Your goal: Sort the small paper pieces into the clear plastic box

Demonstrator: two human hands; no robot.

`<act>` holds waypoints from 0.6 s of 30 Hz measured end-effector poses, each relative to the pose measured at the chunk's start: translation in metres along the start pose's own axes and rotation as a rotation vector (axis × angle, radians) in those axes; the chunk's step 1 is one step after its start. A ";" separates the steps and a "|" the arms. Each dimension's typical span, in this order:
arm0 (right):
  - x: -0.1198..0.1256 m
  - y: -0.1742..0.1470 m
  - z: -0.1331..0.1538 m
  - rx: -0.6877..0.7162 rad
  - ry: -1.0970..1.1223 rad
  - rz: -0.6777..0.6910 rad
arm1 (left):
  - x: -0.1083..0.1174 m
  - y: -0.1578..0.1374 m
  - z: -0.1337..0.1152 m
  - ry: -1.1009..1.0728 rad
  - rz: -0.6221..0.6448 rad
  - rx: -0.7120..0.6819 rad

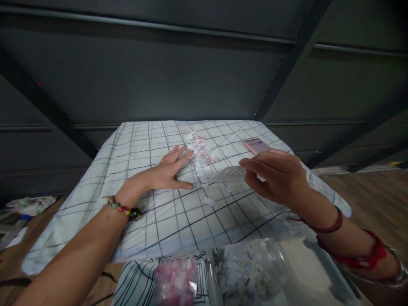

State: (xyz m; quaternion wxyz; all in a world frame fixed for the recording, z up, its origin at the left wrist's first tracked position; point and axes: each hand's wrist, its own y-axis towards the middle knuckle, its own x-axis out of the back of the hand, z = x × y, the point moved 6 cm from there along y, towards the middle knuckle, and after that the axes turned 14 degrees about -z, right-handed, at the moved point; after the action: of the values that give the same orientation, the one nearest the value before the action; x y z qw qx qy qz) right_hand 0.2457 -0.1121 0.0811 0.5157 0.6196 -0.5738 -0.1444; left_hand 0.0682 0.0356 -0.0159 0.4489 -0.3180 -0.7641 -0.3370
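My left hand [175, 168] lies with its fingers spread on the checked cloth [174, 221], its fingertips beside a heap of small white and pink scraps [200, 148] that look like paper. To the right, my right hand [274, 176] pinches a thin, flat, whitish sheet [231, 172] between thumb and fingers. The sheet is tilted, and its far end hangs low over the scraps; whether it touches them I cannot tell. One loose white scrap [208, 201] rests on the cloth nearer to me.
A phone [256, 145] lies beyond my right hand. Close to me are a clear bag of pink pieces [177, 278], a clear bag of whitish scraps [245, 270] and a pale tray or box [306, 267]. A dark panelled wall [165, 76] stands behind the table.
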 end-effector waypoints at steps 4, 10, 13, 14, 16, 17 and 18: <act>0.000 0.008 0.004 0.042 0.035 0.029 | -0.001 0.000 0.001 0.012 -0.015 -0.032; 0.008 0.008 -0.005 0.042 -0.004 -0.003 | -0.001 0.000 -0.001 0.062 -0.026 -0.079; 0.002 0.007 -0.007 0.068 -0.043 0.001 | -0.001 0.000 -0.001 0.095 -0.018 -0.074; -0.001 0.007 -0.006 0.076 -0.038 0.012 | -0.001 0.000 -0.001 0.104 -0.014 -0.073; -0.003 0.007 -0.005 0.077 -0.012 0.027 | 0.000 0.000 -0.001 0.115 -0.014 -0.074; -0.003 0.008 -0.004 0.069 -0.002 0.035 | 0.000 0.000 -0.001 0.116 -0.015 -0.077; -0.002 0.009 -0.005 0.055 -0.002 0.037 | 0.000 0.000 -0.001 0.114 -0.016 -0.081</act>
State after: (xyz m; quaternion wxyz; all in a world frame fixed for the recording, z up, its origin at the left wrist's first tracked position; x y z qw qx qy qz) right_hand 0.2442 -0.1064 0.0893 0.5005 0.6228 -0.5893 -0.1195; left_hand 0.0685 0.0348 -0.0160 0.4757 -0.3104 -0.7254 -0.3888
